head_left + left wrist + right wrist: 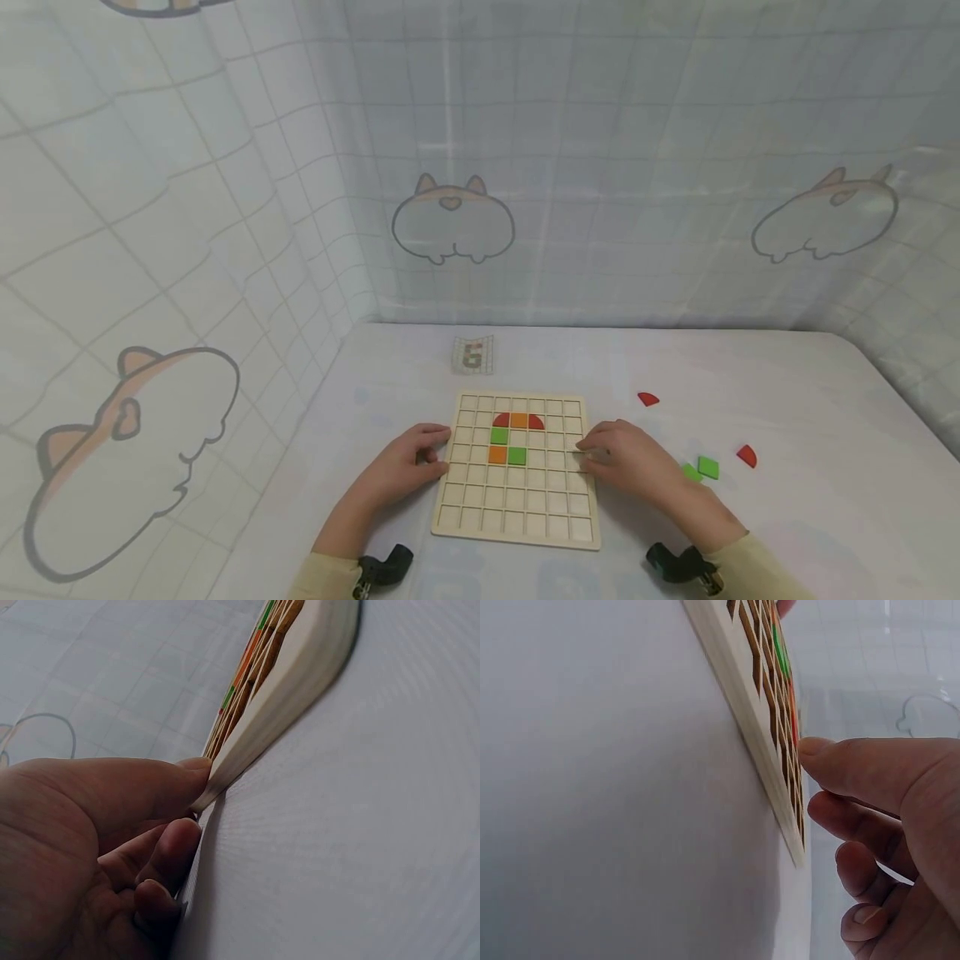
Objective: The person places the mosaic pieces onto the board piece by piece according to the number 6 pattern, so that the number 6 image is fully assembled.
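Observation:
A pale wooden grid board (517, 525) lies flat in front of me. On it sit two red quarter-round tiles (502, 420), an orange tile (518, 420) between them, a green tile (498, 436) below, then another orange tile (497, 455) beside a second green one (517, 456). My left hand (401, 467) is at the board's left edge, thumb and fingertips touching its side; the other fingers are loosely bent in the left wrist view. My right hand (630, 462) is at the right edge, thumb tip (815, 747) overlapping the rim, fingers relaxed.
Behind the board lies a small pattern card (473, 356). To the right are loose red quarter-round pieces (747, 455) and green squares (708, 467), one partly hidden by my right wrist. A pale curtain (570, 208) with animal drawings surrounds the white table (825, 392).

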Demonstrator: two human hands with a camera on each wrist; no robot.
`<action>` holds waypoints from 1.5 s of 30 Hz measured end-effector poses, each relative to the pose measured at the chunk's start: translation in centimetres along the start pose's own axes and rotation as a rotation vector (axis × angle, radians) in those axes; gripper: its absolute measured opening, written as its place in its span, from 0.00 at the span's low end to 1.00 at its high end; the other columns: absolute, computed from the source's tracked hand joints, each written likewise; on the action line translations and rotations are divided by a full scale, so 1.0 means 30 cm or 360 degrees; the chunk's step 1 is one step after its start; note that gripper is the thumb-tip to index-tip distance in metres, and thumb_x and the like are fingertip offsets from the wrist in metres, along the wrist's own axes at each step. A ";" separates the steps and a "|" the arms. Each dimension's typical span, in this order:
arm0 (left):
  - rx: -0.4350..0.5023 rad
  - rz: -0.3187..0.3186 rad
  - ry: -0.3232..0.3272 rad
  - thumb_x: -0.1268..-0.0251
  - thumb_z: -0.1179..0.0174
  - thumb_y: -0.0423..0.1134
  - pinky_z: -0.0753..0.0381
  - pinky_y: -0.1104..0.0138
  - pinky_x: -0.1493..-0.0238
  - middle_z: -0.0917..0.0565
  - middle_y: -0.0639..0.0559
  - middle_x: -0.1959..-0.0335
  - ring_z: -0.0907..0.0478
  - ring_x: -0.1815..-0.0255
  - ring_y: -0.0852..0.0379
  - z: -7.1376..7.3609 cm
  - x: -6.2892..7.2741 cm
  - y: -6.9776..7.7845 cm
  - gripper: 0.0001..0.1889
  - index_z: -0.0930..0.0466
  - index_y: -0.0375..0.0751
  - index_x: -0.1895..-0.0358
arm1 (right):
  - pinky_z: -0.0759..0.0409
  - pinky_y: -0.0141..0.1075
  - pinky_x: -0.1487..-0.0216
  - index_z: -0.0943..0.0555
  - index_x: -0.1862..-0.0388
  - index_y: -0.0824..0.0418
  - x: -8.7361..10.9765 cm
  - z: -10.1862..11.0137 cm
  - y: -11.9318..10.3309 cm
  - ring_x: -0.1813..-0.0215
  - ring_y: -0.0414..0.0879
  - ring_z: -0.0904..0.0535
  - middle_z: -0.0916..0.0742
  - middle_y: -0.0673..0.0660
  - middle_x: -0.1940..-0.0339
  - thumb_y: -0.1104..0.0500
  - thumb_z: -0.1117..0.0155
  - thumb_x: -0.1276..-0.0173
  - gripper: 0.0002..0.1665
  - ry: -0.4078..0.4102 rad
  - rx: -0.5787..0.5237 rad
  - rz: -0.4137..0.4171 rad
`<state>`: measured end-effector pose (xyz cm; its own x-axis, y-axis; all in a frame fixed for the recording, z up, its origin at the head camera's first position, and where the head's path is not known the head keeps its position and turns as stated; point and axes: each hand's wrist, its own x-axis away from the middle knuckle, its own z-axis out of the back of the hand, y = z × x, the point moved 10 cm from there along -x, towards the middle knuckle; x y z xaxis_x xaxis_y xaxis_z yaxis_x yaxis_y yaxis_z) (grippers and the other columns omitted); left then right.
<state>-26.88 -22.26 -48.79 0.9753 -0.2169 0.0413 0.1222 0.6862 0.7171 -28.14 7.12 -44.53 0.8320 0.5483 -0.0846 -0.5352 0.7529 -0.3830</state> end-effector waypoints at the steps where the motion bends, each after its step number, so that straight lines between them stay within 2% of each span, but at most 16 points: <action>1: 0.0000 0.0002 0.0002 0.41 0.30 0.38 0.29 0.64 0.58 0.25 0.54 0.41 0.28 0.61 0.59 0.000 0.000 0.000 0.29 0.23 0.37 0.36 | 0.24 0.44 0.47 0.11 0.56 0.56 0.008 0.006 0.012 0.52 0.45 0.20 0.14 0.45 0.59 0.58 0.25 0.41 0.13 0.0002 -0.0001 -0.0032; 6: -0.0006 -0.0020 -0.0006 0.40 0.30 0.38 0.29 0.64 0.59 0.25 0.53 0.42 0.28 0.61 0.59 -0.002 0.002 0.004 0.28 0.23 0.36 0.36 | 0.24 0.45 0.45 0.11 0.55 0.55 0.054 0.034 0.097 0.49 0.45 0.20 0.15 0.44 0.57 0.57 0.24 0.42 0.14 0.0030 -0.0010 -0.0216; 14: -0.0004 -0.0003 0.0001 0.40 0.30 0.37 0.30 0.63 0.56 0.25 0.55 0.41 0.28 0.60 0.59 0.001 -0.003 -0.004 0.28 0.23 0.38 0.35 | 0.23 0.52 0.46 0.12 0.52 0.55 0.150 0.089 0.251 0.45 0.54 0.21 0.14 0.51 0.52 0.54 0.24 0.41 0.17 0.0098 -0.0043 -0.0383; 19: -0.0006 -0.0006 0.0000 0.40 0.30 0.37 0.29 0.63 0.56 0.25 0.55 0.41 0.28 0.60 0.60 -0.001 -0.006 -0.011 0.28 0.23 0.38 0.35 | 0.22 0.53 0.49 0.12 0.52 0.56 0.216 0.135 0.335 0.48 0.56 0.20 0.14 0.53 0.53 0.53 0.25 0.39 0.17 0.0150 -0.0040 -0.0424; 26: -0.0004 -0.0003 0.0000 0.41 0.30 0.38 0.29 0.62 0.55 0.25 0.54 0.41 0.27 0.61 0.60 0.000 -0.005 -0.009 0.28 0.23 0.37 0.36 | 0.22 0.56 0.52 0.13 0.51 0.62 0.300 0.174 0.461 0.52 0.60 0.19 0.14 0.61 0.52 0.51 0.26 0.38 0.20 0.0166 -0.0017 -0.0591; 35: -0.0025 -0.0017 -0.0006 0.40 0.30 0.38 0.29 0.64 0.56 0.25 0.55 0.41 0.27 0.60 0.60 -0.001 -0.008 -0.008 0.28 0.23 0.37 0.35 | 0.22 0.58 0.54 0.14 0.50 0.65 0.372 0.199 0.575 0.55 0.59 0.21 0.15 0.65 0.53 0.53 0.25 0.40 0.22 0.0266 0.0061 -0.0726; 41: -0.0015 -0.0015 -0.0008 0.40 0.30 0.37 0.29 0.65 0.57 0.25 0.55 0.41 0.27 0.61 0.59 -0.001 -0.006 -0.004 0.28 0.23 0.37 0.36 | 0.24 0.61 0.53 0.16 0.48 0.68 0.406 0.205 0.630 0.53 0.65 0.22 0.16 0.69 0.53 0.54 0.24 0.41 0.25 0.0308 0.0093 -0.0777; 45: -0.0006 -0.0024 -0.0009 0.40 0.30 0.37 0.29 0.64 0.56 0.25 0.55 0.41 0.27 0.61 0.60 -0.003 -0.007 -0.004 0.28 0.23 0.37 0.36 | 0.28 0.64 0.50 0.17 0.49 0.72 0.432 0.217 0.655 0.49 0.70 0.25 0.18 0.72 0.53 0.51 0.25 0.40 0.28 0.0360 0.0146 -0.0822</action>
<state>-27.10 -22.24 -48.95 0.9724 -0.2309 0.0342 0.1376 0.6853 0.7151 -28.84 31.39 -47.18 0.9942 0.0167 -0.1063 -0.0528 0.9366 -0.3464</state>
